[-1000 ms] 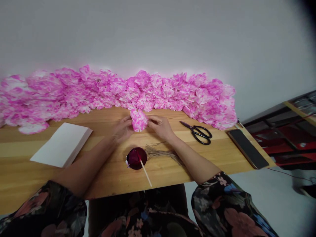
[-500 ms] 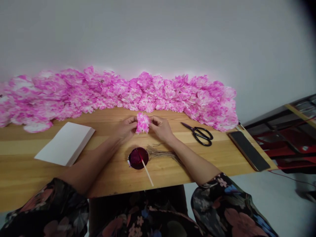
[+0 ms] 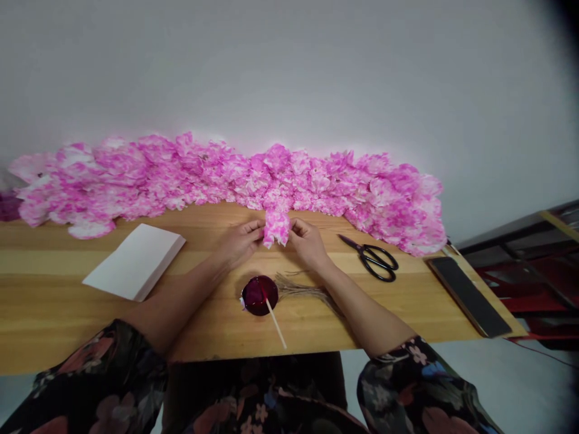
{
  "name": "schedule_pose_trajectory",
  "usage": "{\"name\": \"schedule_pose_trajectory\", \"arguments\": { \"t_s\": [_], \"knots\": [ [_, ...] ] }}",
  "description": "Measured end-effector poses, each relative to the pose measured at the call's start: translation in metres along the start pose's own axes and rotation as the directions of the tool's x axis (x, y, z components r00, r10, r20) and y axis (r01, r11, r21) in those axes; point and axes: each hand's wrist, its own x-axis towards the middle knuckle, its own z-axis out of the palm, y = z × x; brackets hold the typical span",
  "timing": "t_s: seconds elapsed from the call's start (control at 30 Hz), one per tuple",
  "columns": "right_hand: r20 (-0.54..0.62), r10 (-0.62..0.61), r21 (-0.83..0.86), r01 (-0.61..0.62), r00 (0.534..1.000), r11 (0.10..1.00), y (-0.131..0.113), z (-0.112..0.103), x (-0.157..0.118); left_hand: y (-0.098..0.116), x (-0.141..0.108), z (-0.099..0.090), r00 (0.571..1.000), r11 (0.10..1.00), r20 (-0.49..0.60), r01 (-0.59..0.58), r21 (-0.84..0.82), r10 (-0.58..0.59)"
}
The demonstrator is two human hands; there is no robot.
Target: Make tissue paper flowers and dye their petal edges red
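A small, crinkly piece of pink and white petal stuff, maybe paper or cloth, (image 3: 277,229) is held up between two bare hands, just in front of a long, fluffy heap of pink and white flowers (image 3: 203,175). Its left side is pinched by the left hand (image 3: 244,242), and its right side is pinched by the right hand (image 3: 309,242). It is held from both sides, so both hands are kept busy by it. Whether the heap is touched by it cannot be told. Nearer the body, a round, dark red bowl (image 3: 253,288) is seen, with a thin, pale stick (image 3: 277,325) leaned over its rim. Beside the bowl, some thin brown strands (image 3: 301,289) are laid. Farther out, black-handled scissors (image 3: 380,262) and a flat black phone (image 3: 470,295) are set on the right, and a thick white paper block (image 3: 136,262) is set on the left, all on a light wooden table (image 3: 217,337).
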Motion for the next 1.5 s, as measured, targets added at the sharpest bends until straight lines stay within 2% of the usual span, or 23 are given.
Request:
{"name": "schedule_pose_trajectory", "arguments": {
  "t_s": [0.1,0.3,0.4,0.5,0.6,0.7,0.77,0.83,0.9,0.93,1.03,1.13,1.5],
  "knots": [
    [-0.009,0.010,0.022,-0.010,1.000,1.000,-0.002,-0.001,0.000,-0.003,0.000,-0.001,0.999,1.000,0.041,-0.019,0.009,0.019],
    [0.020,0.010,0.055,-0.011,1.000,0.998,0.001,0.002,-0.001,-0.003,0.001,0.001,0.998,0.993,0.006,-0.059,0.099,0.058],
    [0.008,0.010,0.048,-0.010,1.000,0.999,0.000,0.000,0.000,0.007,0.000,0.002,0.995,0.960,0.020,-0.097,0.262,0.095],
    [-0.060,-0.018,0.069,0.022,0.998,0.997,-0.004,-0.006,0.005,0.026,-0.004,0.006,0.981,0.862,0.053,-0.189,0.470,0.187],
    [-0.125,-0.054,0.101,0.066,0.991,0.993,-0.008,-0.016,0.010,0.054,-0.004,0.015,0.957,0.697,0.062,-0.249,0.673,0.282],
    [-0.147,-0.066,0.152,0.088,0.987,0.984,-0.009,-0.022,0.014,0.092,0.007,0.027,0.929,0.429,0.068,-0.232,0.873,0.365],
    [-0.139,-0.067,0.177,0.092,0.988,0.980,-0.010,-0.023,0.015,0.121,0.019,0.030,0.903,0.211,0.065,-0.168,0.963,0.424],
    [-0.125,-0.065,0.184,0.088,0.990,0.979,-0.010,-0.023,0.014,0.145,0.035,0.028,0.872,0.028,0.019,-0.037,0.999,0.488],
    [-0.116,-0.061,0.188,0.082,0.991,0.979,-0.011,-0.022,0.012,0.163,0.051,0.022,0.850,-0.104,0.019,0.043,0.994,0.527],
    [-0.114,-0.060,0.189,0.081,0.992,0.979,-0.011,-0.022,0.011,0.168,0.059,0.018,0.841,-0.137,0.016,0.070,0.988,0.541],
    [-0.105,-0.066,0.187,0.084,0.992,0.979,-0.012,-0.021,0.008,0.177,0.078,0.009,0.864,-0.197,-0.002,0.117,0.973,0.503],
    [-0.094,-0.073,0.165,0.088,0.993,0.982,-0.013,-0.019,0.006,0.177,0.087,0.004,0.891,-0.249,-0.043,0.172,0.953,0.452],
    [-0.095,-0.074,0.144,0.087,0.993,0.986,-0.014,-0.022,0.009,0.148,0.072,-0.007,0.853,-0.256,-0.089,0.252,0.933,0.514]
  ]
}}
